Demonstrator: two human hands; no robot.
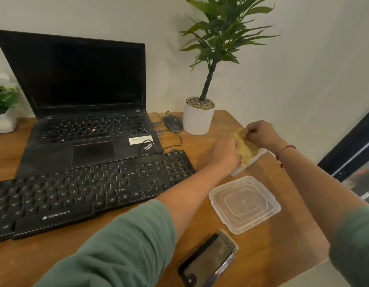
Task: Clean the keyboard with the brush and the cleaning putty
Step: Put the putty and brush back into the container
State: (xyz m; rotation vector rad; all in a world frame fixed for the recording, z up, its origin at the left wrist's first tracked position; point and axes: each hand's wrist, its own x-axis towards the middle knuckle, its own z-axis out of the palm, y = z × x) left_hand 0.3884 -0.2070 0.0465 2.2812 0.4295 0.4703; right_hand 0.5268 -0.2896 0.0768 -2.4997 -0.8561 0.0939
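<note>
Now | left hand (225, 152) and right hand (260, 134) pinch putty (246, 147) over tub (236, 171) | lid (244, 204), brush (228, 241) nearby (plant (197, 121) behind)

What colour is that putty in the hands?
The soft cleaning putty is pale yellow, head view.

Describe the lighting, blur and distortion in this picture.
Head view: soft warm light, faint shadows; wide-angle distortion bows the Zebronics keyboard and the table edge; the left hand and right hand on the cleaning putty look slightly blurred; the small plant at the left is soft; the laptop screen shows no glare.
</note>
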